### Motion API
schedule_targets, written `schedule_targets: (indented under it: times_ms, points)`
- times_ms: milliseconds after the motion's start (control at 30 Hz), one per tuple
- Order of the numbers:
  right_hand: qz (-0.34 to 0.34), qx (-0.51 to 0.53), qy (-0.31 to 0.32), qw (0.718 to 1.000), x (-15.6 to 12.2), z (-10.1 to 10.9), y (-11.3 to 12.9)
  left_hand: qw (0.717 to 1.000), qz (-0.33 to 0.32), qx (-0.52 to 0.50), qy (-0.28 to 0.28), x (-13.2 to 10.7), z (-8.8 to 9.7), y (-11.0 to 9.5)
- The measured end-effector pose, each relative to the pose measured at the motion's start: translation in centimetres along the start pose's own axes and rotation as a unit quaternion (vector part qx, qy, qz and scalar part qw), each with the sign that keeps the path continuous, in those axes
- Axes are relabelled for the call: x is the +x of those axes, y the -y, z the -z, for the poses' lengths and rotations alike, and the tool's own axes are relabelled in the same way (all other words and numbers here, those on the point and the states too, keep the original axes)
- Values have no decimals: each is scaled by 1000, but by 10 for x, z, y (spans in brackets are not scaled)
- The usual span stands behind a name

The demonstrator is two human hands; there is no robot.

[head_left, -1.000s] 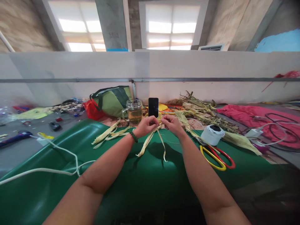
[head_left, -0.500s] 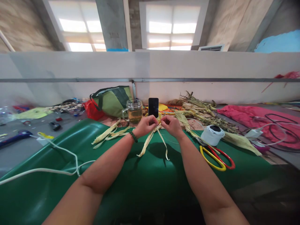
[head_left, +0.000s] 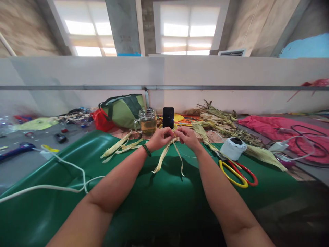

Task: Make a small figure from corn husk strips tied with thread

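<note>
My left hand (head_left: 161, 138), with a dark beaded bracelet (head_left: 146, 150) at the wrist, pinches pale corn husk strips (head_left: 162, 158). Close beside it, my right hand (head_left: 188, 137) is also closed on the husk, thumb and finger together. Two husk ends hang below the hands, apart from each other, over the green mat (head_left: 164, 199). Fingers hide the spot where the strips meet. Just behind the hands a black phone (head_left: 168, 117) stands upright. More corn husks (head_left: 117, 147) lie on the mat to the left.
A glass mug (head_left: 147, 123) of amber liquid stands behind my left hand. Scissors (head_left: 238, 174) with yellow and red handles lie at right by a white roll (head_left: 233, 148). Dried stalks (head_left: 218, 118) are heaped behind. A white cable (head_left: 64, 187) crosses the mat at left.
My right hand has shifted slightly, its fingers now nearer the left ones. The hanging husk ends have swung a little. Everything else stays where it was.
</note>
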State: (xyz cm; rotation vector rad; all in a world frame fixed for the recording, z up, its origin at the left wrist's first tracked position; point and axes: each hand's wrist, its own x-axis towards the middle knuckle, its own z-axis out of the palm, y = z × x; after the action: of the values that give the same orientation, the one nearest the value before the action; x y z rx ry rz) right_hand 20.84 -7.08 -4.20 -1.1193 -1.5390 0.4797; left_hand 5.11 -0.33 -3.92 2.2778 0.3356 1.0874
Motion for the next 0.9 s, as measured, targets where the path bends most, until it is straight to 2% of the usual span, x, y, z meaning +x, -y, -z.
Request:
schedule_targets:
  times_ms: [167,300,467,667,733,833,900]
  points:
    - [23,-14,-5,1000,0,-1,-1,1000,11,-8,8,0,0,-1]
    - [-33,41,43,998,0,-1,-1,999,26,-36,2,0,1,-3]
    - [-111,127,113,979,-3,4,4,992,66,-107,-14,2,3,-7]
    - [-110,79,134,982,-5,10,8,979,84,-188,-5,3,5,-5]
    - [-101,67,117,986,-5,10,7,974,78,-215,5,3,6,-5]
    - [-53,99,35,993,-4,9,6,967,74,-242,15,3,7,-6]
    - [-30,126,2,992,-4,7,6,964,74,-254,28,2,8,-8]
